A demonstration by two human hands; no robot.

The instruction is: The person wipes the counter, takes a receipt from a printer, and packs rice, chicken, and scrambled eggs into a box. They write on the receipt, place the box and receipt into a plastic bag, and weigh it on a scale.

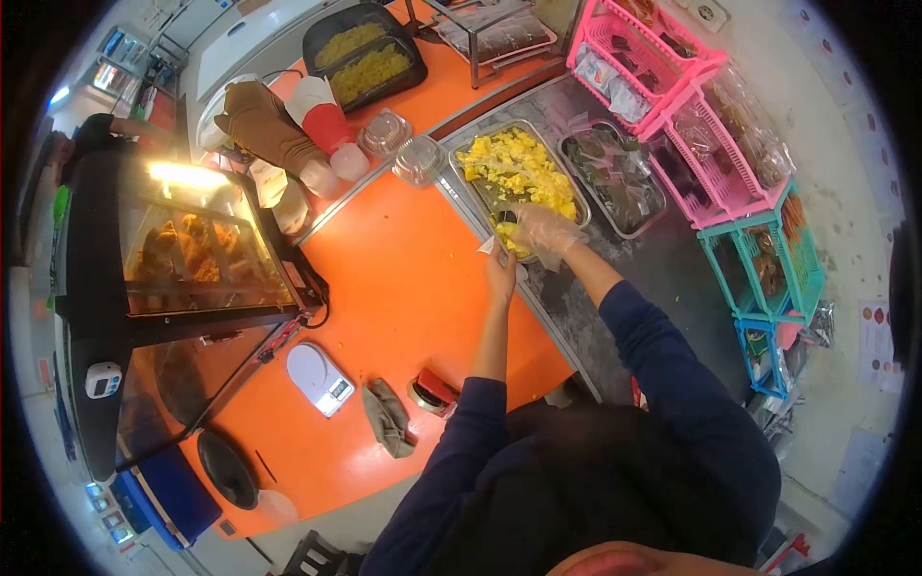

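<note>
A metal tray point(583, 206) of yellow scrambled egg point(519, 161) rests on the dark counter, with more of its bottom bare toward the near left. My right hand point(543, 230), in a clear plastic glove, is closed over the near end of this tray. A small dark rounded object point(507, 217) shows at its fingertips, low over the egg. My left hand point(500, 276), bare, reaches up to the tray's near corner with its fingers closed together. Beside those fingers a small white piece point(487, 246) sticks out; I cannot tell what they grip.
Right of the egg lies a plastic-covered metal tray point(615, 178). Stacked pink baskets point(706, 144) and a teal basket point(768, 259) line the wall. On the orange table point(384, 269) are a digital scale point(320, 379), a cloth point(388, 419) and clear containers point(420, 159). A lit food warmer point(192, 250) stands left.
</note>
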